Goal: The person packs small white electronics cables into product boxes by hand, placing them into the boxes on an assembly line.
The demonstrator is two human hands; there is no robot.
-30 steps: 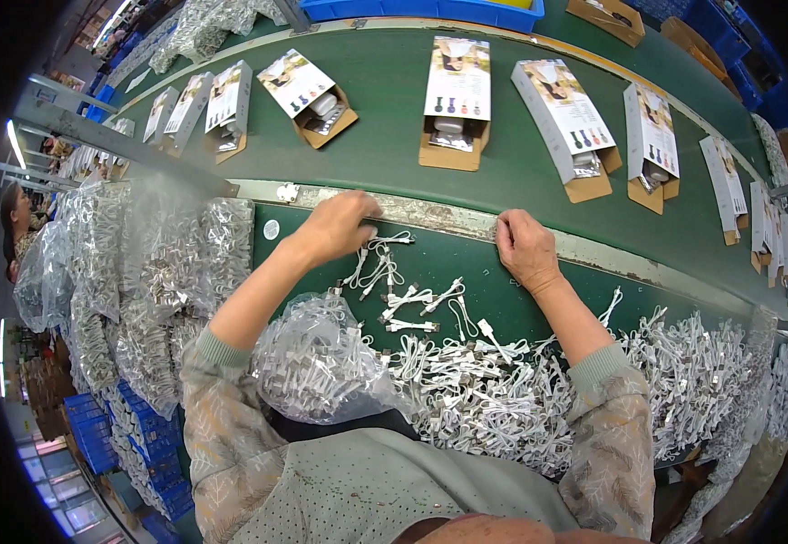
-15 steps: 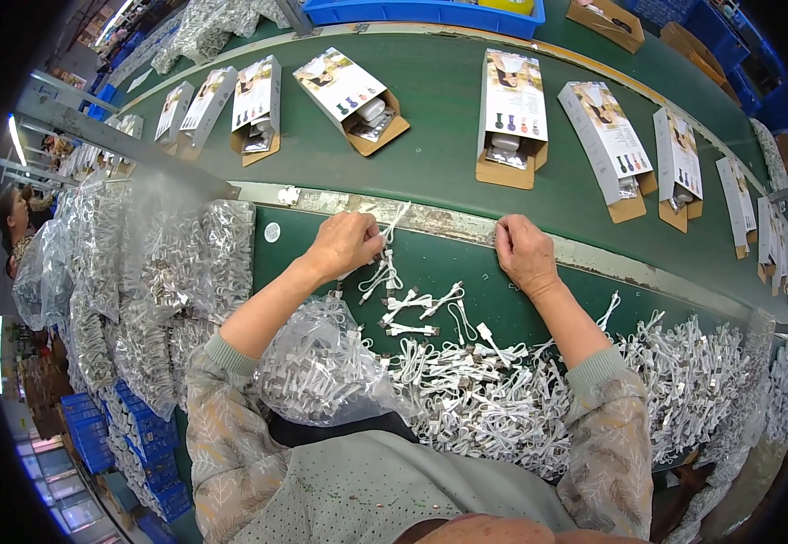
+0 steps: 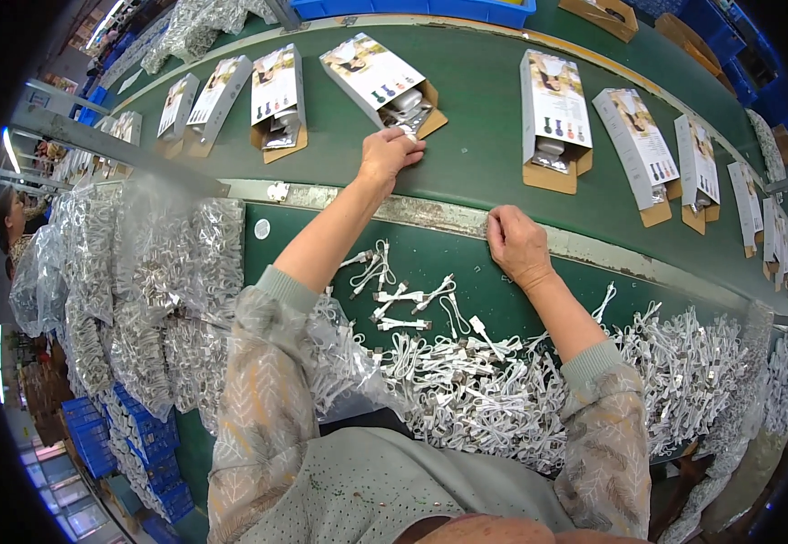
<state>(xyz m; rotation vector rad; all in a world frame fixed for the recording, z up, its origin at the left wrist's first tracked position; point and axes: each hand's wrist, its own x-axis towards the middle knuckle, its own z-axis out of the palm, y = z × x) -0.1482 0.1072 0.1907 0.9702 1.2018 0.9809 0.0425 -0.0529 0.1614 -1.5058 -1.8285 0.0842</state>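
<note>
My left hand (image 3: pixel 390 160) reaches over the metal rail to the open lower end of a tilted white box (image 3: pixel 371 72). Its fingers are bent together beside the cardboard flap; whatever they hold, if anything, is hidden. A white item and a silver packet show inside that box. On the rail (image 3: pixel 430 211) rests my right hand (image 3: pixel 518 243), fingers curled in, with nothing showing from it. Several short white charging cables (image 3: pixel 403 324) lie loose on the green table between my arms. Closer to me is a big heap of such cables (image 3: pixel 480 399).
More open boxes (image 3: pixel 557 100) stand in a row on the green belt (image 3: pixel 476 136). Clear bags full of cables (image 3: pixel 204 263) are stacked at the left, above blue crates (image 3: pixel 145 435). A blue bin (image 3: pixel 412 7) is at the far edge. Another person (image 3: pixel 13 222) is at far left.
My left hand has gone from the loose cables, where it held a white cable, forward to the tilted box. The nearer boxes have shifted rightward. My right hand stays at the rail.
</note>
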